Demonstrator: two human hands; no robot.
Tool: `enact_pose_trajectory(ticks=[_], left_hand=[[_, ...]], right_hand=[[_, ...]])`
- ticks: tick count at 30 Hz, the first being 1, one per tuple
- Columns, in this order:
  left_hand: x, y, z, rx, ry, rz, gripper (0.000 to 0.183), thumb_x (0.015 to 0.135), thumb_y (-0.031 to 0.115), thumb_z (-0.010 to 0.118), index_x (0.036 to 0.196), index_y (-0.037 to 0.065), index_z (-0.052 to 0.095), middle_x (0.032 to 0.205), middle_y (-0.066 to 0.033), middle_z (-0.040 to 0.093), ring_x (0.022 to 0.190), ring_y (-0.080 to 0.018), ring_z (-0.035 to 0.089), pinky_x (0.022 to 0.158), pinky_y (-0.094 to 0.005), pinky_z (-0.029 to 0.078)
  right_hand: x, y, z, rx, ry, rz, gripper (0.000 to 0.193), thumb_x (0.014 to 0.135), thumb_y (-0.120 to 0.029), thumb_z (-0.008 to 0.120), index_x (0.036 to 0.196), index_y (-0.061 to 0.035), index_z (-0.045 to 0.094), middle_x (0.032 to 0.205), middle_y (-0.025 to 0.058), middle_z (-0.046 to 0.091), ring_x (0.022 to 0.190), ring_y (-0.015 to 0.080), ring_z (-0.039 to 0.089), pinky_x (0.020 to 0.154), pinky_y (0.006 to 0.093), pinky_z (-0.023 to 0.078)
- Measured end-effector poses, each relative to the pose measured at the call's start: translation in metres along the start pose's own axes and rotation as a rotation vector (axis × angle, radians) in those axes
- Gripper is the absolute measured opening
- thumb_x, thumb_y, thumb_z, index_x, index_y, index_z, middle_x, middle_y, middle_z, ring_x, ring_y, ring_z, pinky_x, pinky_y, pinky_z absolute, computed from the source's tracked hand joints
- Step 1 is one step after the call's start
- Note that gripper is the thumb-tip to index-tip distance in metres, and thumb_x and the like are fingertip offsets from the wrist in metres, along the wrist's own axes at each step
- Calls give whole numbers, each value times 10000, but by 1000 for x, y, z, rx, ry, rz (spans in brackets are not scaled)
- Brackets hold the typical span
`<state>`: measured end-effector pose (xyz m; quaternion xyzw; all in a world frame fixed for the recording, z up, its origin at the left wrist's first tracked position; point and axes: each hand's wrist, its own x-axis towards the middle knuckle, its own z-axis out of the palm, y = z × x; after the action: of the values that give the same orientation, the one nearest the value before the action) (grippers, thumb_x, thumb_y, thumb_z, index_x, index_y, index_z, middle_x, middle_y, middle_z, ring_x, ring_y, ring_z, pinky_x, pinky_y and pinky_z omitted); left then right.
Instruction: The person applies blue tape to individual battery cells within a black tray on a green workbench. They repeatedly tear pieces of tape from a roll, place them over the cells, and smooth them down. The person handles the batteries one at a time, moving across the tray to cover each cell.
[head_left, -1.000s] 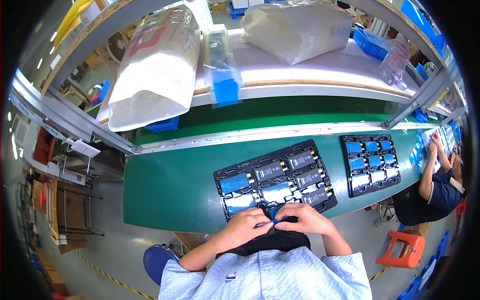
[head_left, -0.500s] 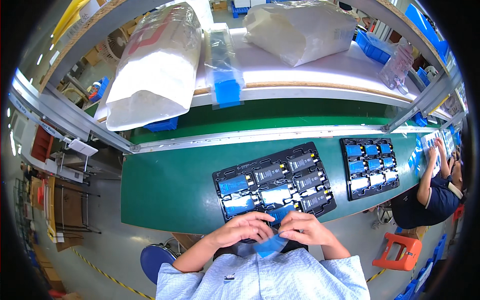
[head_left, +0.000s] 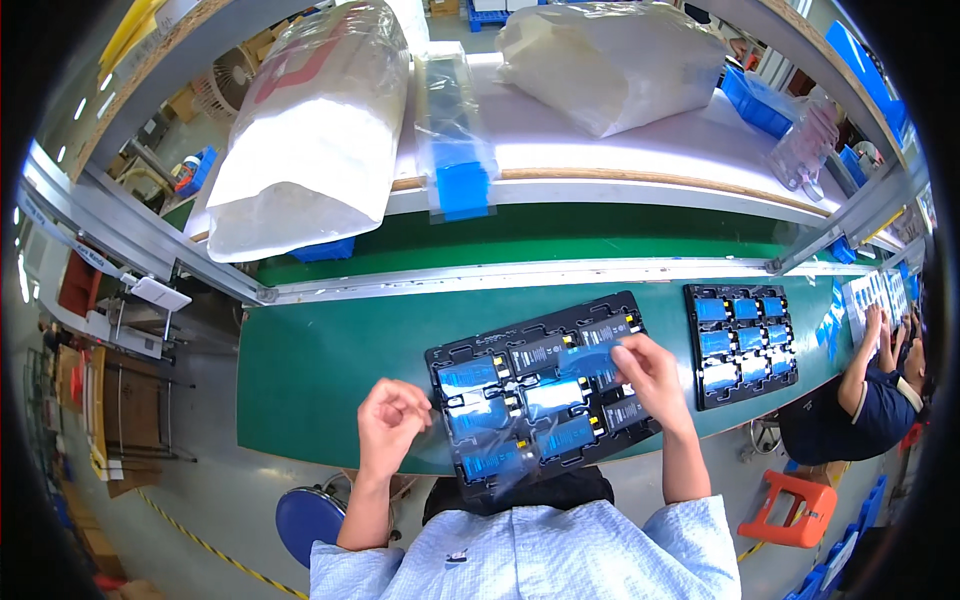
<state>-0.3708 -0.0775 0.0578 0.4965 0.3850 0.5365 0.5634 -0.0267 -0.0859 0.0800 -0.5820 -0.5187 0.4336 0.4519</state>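
Observation:
My right hand pinches a small blue film above the right part of a black tray. My left hand is closed by the tray's left edge, its fingertips on a faint clear film that trails over the near left pockets. Flat batteries with yellow-tipped connectors lie in the tray's pockets. Several, such as a blue-covered battery, have blue film on top; a bare dark battery sits in the far row. My right hand and its film partly hide the batteries on the right.
A second black tray of blue-covered batteries lies to the right on the green table. The shelf above holds white bags and a bagged stack of blue film. A co-worker works at far right; a blue stool stands near left.
My hands were together at the tray's near edge around a blue film. They have drawn apart: the right went forward and right with the blue film, the left moved left.

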Motion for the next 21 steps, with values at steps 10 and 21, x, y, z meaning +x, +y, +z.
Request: enact_pose_trajectory(ticks=[10,21], left_hand=[[14,-22,44,973,-322,145,234,852,57,554,1079,65,609,909,-118,600,767,-313,634,688,-414,530],[19,-36,62,1120,-315,258,248,866,108,617,1110,64,628,841,-96,526,677,-282,616,612,-393,525]], right_hand=[[47,35,39,-150,-159,129,236,920,-194,659,934,41,666,666,12,645,572,47,571,514,217,448],[51,37,43,-188,-182,115,233,897,-188,677,891,45,685,641,28,651,540,63,582,503,234,453]])
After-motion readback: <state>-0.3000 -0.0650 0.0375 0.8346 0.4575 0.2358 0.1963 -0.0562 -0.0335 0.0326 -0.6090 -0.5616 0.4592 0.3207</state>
